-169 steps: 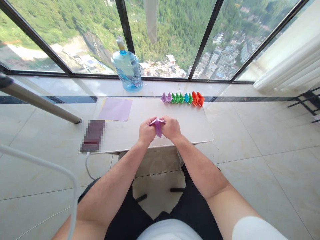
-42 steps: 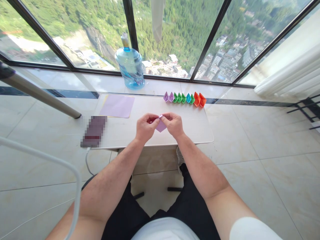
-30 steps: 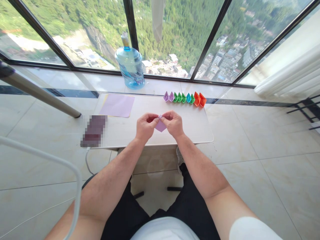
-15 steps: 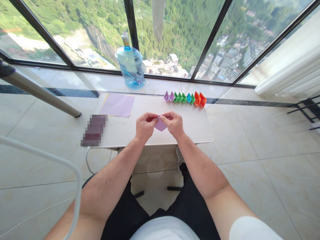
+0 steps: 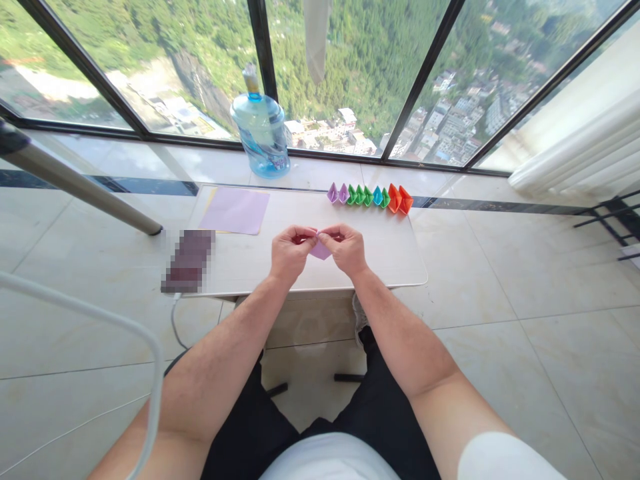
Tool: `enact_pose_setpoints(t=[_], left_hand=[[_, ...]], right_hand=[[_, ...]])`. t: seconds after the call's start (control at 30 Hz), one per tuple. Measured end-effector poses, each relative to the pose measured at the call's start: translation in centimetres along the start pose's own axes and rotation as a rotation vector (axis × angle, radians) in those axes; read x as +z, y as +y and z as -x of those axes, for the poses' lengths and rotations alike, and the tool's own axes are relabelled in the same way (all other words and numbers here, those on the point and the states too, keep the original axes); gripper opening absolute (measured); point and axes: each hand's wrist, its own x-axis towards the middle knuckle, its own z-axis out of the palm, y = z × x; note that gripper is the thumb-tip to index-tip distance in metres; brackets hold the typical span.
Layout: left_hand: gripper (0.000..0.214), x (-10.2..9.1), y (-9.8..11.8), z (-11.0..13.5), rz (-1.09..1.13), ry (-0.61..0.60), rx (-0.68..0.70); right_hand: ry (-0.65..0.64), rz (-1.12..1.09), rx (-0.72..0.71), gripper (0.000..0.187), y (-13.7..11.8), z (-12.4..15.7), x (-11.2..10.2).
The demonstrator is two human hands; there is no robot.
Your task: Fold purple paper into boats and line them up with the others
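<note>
A small folded piece of purple paper (image 5: 321,251) is held over the near middle of the table, one pointed corner showing below the fingers. My left hand (image 5: 291,251) pinches its upper edge from the left, thumb and fingertips closed. From the right, my right hand (image 5: 346,248) pinches the same edge, and the two thumbs almost meet. The fingers cover the paper's top part. Beyond the hands, a row of folded paper boats (image 5: 369,195) in purple, green, blue and orange lines the table's far right edge.
Purple paper sheets (image 5: 235,210) lie at the table's (image 5: 395,257) far left, with a yellowish edge beneath. A blurred-out dark device (image 5: 189,261) with a cable sits at the near left corner. Behind stands a blue water jug (image 5: 261,137) by the window. A white tube (image 5: 125,320) curves at left.
The purple paper has tilted slightly, so less of it shows below the fingers. Both hands have shifted very slightly and keep their pinch.
</note>
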Motion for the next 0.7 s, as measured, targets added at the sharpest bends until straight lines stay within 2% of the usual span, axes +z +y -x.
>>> enact_pose_setpoints(t=[0.37,0.7], left_hand=[[0.024,-0.19,-0.25,-0.06,-0.050,0.009,-0.022],[0.021,-0.29,-0.83,-0.12,-0.119,-0.002,-0.073]], right_hand=[[-0.073,0.056,0.011,0.023,-0.03,0.04,-0.07],[0.021,0.007,-0.008,0.020,0.83,-0.26,-0.16]])
